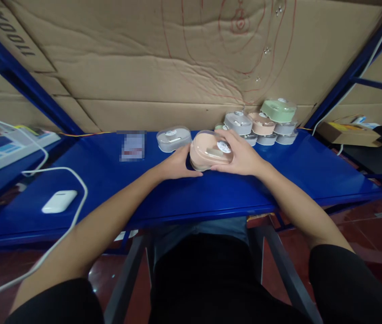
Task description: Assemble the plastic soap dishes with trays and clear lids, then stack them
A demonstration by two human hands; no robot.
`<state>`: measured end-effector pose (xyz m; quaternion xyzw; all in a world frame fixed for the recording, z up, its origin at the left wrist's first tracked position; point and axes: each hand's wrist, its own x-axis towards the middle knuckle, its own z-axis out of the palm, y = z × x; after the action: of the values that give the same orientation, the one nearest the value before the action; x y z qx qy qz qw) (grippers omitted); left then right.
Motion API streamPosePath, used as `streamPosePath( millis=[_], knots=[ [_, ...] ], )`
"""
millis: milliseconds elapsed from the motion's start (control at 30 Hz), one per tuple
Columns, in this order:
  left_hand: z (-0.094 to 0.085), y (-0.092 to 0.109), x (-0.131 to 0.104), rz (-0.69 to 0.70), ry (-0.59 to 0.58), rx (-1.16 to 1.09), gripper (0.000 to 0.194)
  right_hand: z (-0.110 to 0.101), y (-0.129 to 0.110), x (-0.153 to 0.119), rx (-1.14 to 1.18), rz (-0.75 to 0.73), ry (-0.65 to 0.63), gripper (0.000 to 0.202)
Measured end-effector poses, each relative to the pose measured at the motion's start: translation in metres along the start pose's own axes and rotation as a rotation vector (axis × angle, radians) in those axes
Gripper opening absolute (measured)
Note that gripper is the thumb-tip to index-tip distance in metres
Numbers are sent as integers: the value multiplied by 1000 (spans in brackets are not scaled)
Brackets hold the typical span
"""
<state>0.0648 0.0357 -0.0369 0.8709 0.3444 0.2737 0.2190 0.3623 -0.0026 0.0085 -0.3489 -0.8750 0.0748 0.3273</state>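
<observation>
A pink box with a clear lid and a round label (206,150) is held over the blue table (191,198). My right hand (243,155) grips its right side. At its left end is my left hand (177,163), thumb and fingers spread around the edge; contact there is hard to make out. Just behind my left hand a grey box with a clear lid (173,139) rests on the table. Stacked at the back right are several similar boxes, among them a grey one (238,122), a pink one (261,123) and a green one (279,110) on top.
A blurred card (133,146) lies left of the grey box. Farther left are a white case (59,201), a white cable (84,189) and a power strip (15,153). Cardboard (126,67) stands behind the table; an open carton (348,135) is at the right.
</observation>
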Motion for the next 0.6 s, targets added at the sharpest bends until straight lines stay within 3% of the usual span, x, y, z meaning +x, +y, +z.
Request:
streamPosePath(
  millis=[167,333,600],
  knots=[
    [23,11,3,-108,94,-66,120,2,24,4,-33,40,-18,115],
    [18,9,-1,-71,-43,-153,138,6,30,0,-11,26,-155,114],
    [17,13,-4,-123,-46,-88,139,19,27,-4,-92,37,-262,119]
  ],
)
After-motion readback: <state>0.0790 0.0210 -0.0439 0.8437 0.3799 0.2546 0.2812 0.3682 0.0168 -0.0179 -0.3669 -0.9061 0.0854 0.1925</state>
